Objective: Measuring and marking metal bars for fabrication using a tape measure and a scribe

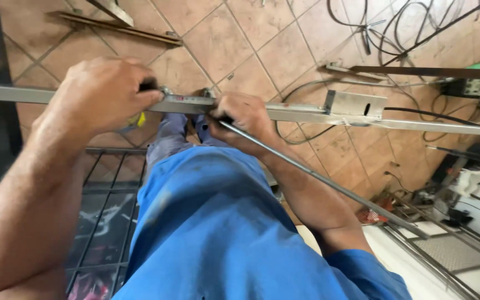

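A long grey metal bar [306,115] runs across the view at chest height, with a small metal box [354,103] fixed on it at the right. My left hand [104,91] is closed over a dark-handled tool with a yellow part [138,119], pressed against the bar. My right hand [245,119] grips the end of a thin steel rod [329,184] right at the bar; the rod slants down to the right. My blue shirt [218,222] fills the lower middle.
Below lies a tiled floor [240,39] with loose cables [395,28] at the upper right and metal strips [123,28] at the upper left. A dark metal grid [104,222] lies at the lower left. Frames, mesh and tools crowd the lower right.
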